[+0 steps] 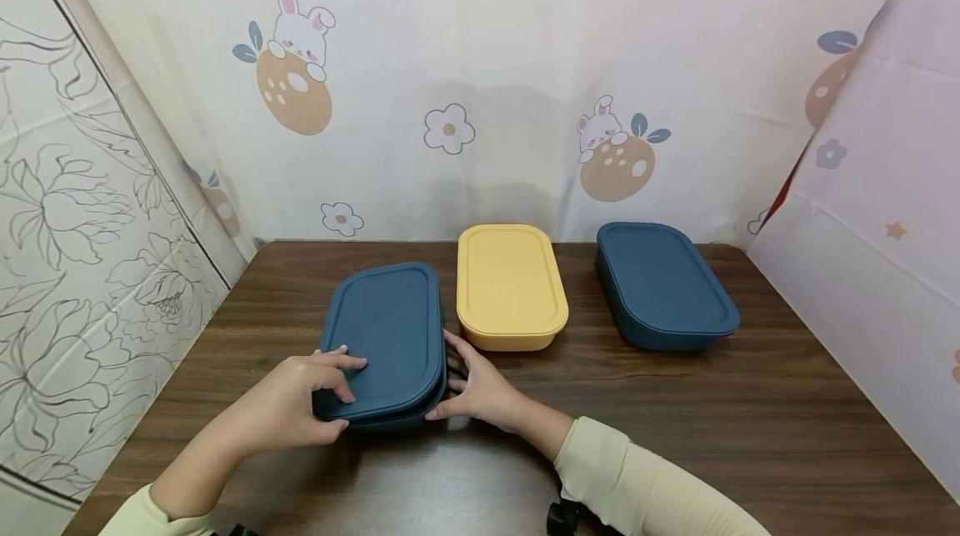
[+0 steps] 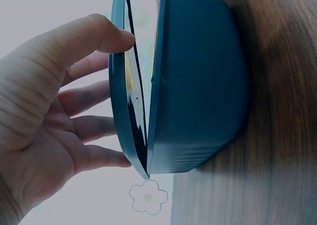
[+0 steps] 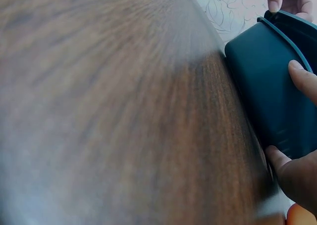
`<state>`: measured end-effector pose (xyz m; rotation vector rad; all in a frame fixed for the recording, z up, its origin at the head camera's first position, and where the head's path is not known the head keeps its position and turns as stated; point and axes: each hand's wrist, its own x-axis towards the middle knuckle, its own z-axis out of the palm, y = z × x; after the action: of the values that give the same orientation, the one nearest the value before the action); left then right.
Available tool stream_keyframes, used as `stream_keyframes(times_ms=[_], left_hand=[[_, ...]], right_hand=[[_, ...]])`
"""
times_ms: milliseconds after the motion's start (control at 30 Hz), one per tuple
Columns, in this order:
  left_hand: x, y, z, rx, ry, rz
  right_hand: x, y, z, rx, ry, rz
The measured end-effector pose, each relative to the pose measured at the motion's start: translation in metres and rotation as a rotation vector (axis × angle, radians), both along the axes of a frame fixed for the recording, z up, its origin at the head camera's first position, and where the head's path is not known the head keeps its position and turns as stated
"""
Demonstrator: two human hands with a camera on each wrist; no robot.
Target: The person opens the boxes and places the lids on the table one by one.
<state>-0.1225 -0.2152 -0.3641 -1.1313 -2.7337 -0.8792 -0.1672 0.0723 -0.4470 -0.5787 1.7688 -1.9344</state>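
Note:
A dark blue food container (image 1: 375, 434) stands on the table at centre left. Its lid (image 1: 393, 328) is tilted up at the near side, and the left wrist view shows a gap between lid and rim. My left hand (image 1: 292, 403) pinches the lid's edge, thumb (image 2: 116, 39) under the rim and fingers over the top. The right hand (image 1: 483, 390) grips the container's body at its near right corner; in the right wrist view the thumb (image 3: 303, 79) lies on the wall. What the container holds cannot be made out.
A yellow lidded container (image 1: 512, 282) stands just right of the held one, near the back edge. Farther right is a second dark blue lidded container (image 1: 667, 282). A printed curtain (image 1: 510, 44) hangs behind the wooden table (image 1: 675, 428).

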Motion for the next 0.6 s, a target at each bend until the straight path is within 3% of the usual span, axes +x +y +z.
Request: stream_keyframes(times_ms=[600], left_hand=[[0.0012, -0.0048, 0.0019, 0.058, 0.056, 0.020]], right_hand=[[0.0001, 0.0009, -0.0011, -0.013, -0.003, 0.008]])
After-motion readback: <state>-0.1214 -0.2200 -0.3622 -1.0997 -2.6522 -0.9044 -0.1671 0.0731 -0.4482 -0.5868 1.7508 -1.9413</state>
